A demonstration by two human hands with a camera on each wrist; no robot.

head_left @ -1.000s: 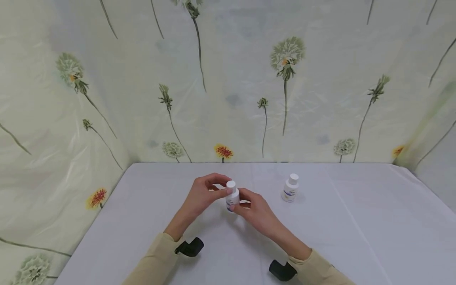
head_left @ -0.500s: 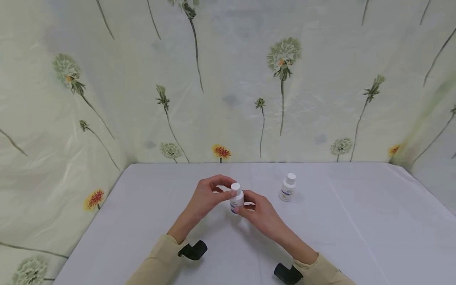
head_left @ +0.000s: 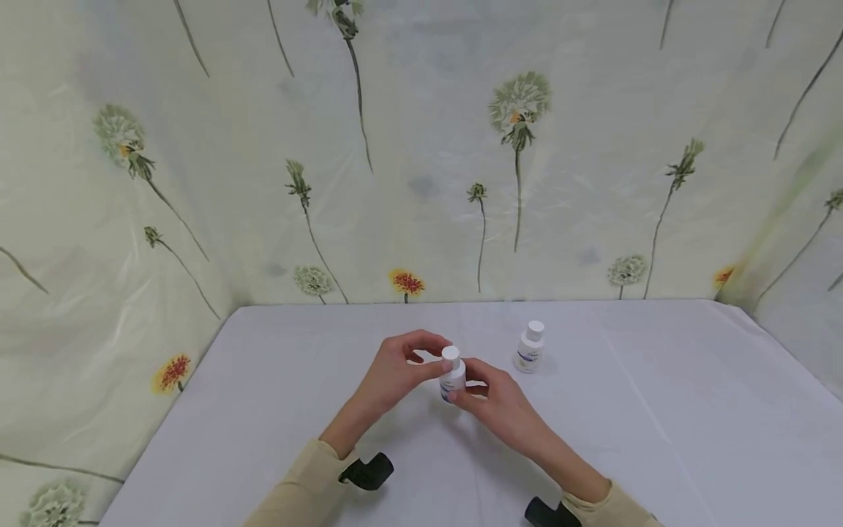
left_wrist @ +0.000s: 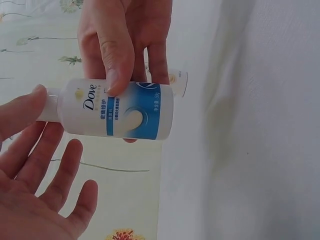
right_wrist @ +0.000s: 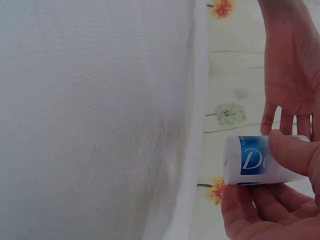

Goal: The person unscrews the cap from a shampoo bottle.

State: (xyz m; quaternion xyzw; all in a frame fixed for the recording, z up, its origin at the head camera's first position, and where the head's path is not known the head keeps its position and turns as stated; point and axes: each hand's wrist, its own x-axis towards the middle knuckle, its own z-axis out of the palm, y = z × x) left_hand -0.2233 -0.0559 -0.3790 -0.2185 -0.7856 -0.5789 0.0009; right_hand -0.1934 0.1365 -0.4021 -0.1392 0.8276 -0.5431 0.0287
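A small white Dove bottle (head_left: 452, 385) with a blue-and-white label is held upright over the table, between both hands. My left hand (head_left: 398, 372) pinches its white cap (head_left: 451, 354) between thumb and fingers; in the left wrist view the lower fingers of that hand spread away from the bottle. The right hand (head_left: 506, 410) grips the body from the other side, its thumb (left_wrist: 116, 65) lying across the label. Seen from the right wrist, the bottle's base (right_wrist: 232, 160) points toward the table, and the thumb covers part of the lettering.
A second white bottle (head_left: 529, 353) of similar shape stands upright on the table, behind and to the right of the hands. White cloth covers the table (head_left: 263, 380). A flower-printed curtain (head_left: 421, 183) rises along its back and left edges.
Both hands have shifted right and a little nearer the person, carrying the bottle along. Their hold on cap and body looks the same. The standing bottle stays in place while the view shifts slightly.
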